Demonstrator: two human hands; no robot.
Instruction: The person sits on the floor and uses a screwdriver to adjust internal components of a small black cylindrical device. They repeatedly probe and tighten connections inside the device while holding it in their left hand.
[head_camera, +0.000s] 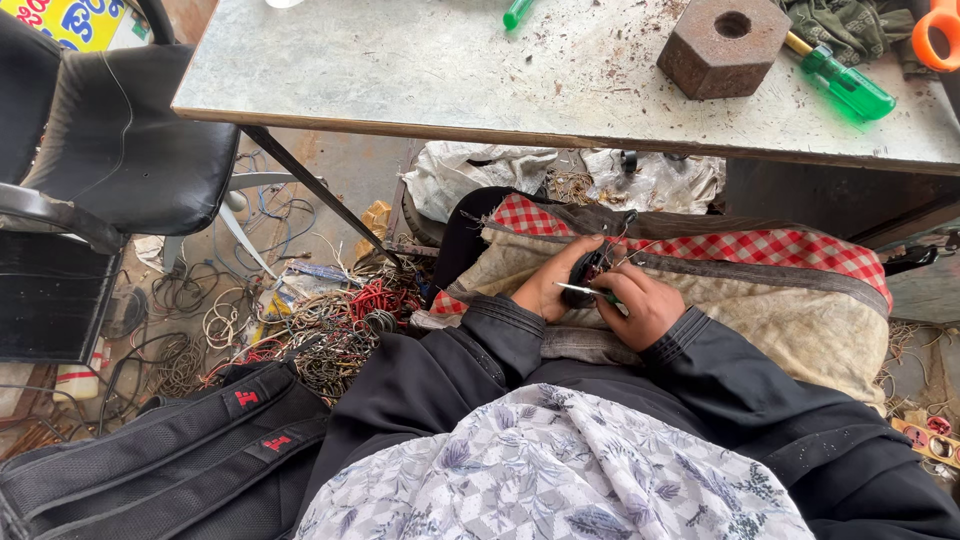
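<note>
Head view: left hand (548, 287) grips a dark part (585, 278); right hand (640, 306) holds a screwdriver (585, 291) pointing left.

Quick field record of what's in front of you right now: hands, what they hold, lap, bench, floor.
left hand: grips a small dark part
right hand: holds a thin metal tool against the part
lap: beige cloth with red checked edge
bench: rusty hex block, green-handled screwdriver
floor, left: tangled wires, black backpack, black chair
</note>
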